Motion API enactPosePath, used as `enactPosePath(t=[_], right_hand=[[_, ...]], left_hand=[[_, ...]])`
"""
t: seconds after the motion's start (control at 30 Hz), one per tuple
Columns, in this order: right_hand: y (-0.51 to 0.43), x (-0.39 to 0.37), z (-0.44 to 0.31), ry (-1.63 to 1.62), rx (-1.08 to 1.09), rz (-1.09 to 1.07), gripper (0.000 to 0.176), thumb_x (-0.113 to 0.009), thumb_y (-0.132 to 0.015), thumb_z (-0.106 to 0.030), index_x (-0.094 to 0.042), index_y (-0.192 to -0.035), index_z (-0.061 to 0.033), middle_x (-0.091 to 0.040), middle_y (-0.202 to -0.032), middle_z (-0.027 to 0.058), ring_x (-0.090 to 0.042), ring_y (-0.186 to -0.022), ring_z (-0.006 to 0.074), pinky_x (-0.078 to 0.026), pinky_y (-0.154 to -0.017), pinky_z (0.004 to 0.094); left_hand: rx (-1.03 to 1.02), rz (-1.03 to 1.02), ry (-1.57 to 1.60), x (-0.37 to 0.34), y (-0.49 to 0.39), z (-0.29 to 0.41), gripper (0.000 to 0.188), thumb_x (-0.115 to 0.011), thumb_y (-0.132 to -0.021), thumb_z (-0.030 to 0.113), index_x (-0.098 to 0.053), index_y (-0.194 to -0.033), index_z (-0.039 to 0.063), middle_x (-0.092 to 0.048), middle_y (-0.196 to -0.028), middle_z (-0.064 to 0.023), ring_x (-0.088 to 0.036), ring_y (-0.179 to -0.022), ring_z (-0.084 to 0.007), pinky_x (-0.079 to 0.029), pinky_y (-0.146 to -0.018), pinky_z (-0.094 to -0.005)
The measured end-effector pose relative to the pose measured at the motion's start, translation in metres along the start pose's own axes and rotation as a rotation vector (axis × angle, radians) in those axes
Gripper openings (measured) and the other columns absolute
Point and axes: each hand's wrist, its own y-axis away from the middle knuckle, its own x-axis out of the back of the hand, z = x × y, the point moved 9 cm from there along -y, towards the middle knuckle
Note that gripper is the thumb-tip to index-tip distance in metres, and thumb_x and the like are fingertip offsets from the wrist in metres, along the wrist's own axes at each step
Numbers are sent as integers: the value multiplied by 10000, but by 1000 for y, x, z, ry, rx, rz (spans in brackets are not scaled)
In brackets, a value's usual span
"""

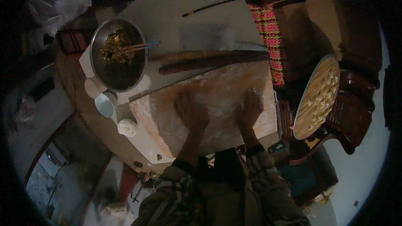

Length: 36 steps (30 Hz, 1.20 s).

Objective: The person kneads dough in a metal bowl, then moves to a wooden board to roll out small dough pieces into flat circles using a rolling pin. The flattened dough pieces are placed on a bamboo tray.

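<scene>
My left hand (191, 110) lies palm down over a floured wooden board (216, 100), its blurred fingers spread and nothing visible in them. To its right, my right hand (251, 108) is curled low over the board; a pale patch shows at its fingers, and whether it is dough or flour I cannot tell. Two dark wooden rolling pins or sticks (213, 62) lie along the board's far edge. At the upper left stands a large metal bowl (125, 78) holding a chopped, greenish-brown filling (117, 48) with chopsticks (138, 47) in it.
A white bowl (105, 104) and a container of white powder (127, 127) stand left of the board. On the right, a round woven tray (303, 113) holds several small pale dough pieces (323, 100). A thin stick (213, 6) and a checked cloth (270, 40) lie beyond.
</scene>
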Motion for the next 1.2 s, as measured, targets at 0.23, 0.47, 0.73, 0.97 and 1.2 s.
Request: enactPosePath(t=[0.23,0.47,0.73,0.97,1.2], right_hand=[[-5,19,-18,-35,53,36,673,-569,-930,-277,-417,-1555,-83,-431,-1574,177,-370,-1462,381,-237,-1192,566],[-7,28,-14,-120,62,77,727,-616,-897,-254,-393,-1574,-111,-435,-1572,170,-376,-1456,384,-239,-1195,563],[-6,19,-14,-66,37,41,682,-603,-930,-303,-427,-1558,-103,-458,-1567,155,-424,-1417,376,-263,-1192,553],[-4,19,-13,-82,7,52,697,-629,-911,-327,-447,-1543,-96,-458,-1568,162,-441,-1406,381,-275,-1182,556],[-1,4,-5,-108,29,5,723,-679,-867,-243,-443,-1536,-102,-457,-1556,185,-434,-1407,400,-286,-1184,573]], left_hand=[[57,241,820,-2,14,-60,692,-620,-944,246,-380,-1570,76,-340,-1623,-136,-291,-1524,-307,-272,-1224,-505],[166,358,1095,31,2,-77,562,-489,-1037,211,-374,-1557,28,-343,-1626,-174,-330,-1494,-349,-245,-1230,-513],[-71,379,195,28,-25,-15,545,-523,-989,160,-407,-1498,2,-393,-1574,-229,-345,-1459,-440,-264,-1210,-592],[-69,275,133,13,-29,-15,533,-596,-891,93,-489,-1408,17,-462,-1518,-227,-394,-1426,-435,-274,-1205,-584],[-4,284,392,-1,-30,-40,500,-559,-957,138,-490,-1437,19,-487,-1501,-180,-407,-1432,-357,-270,-1218,-517]])
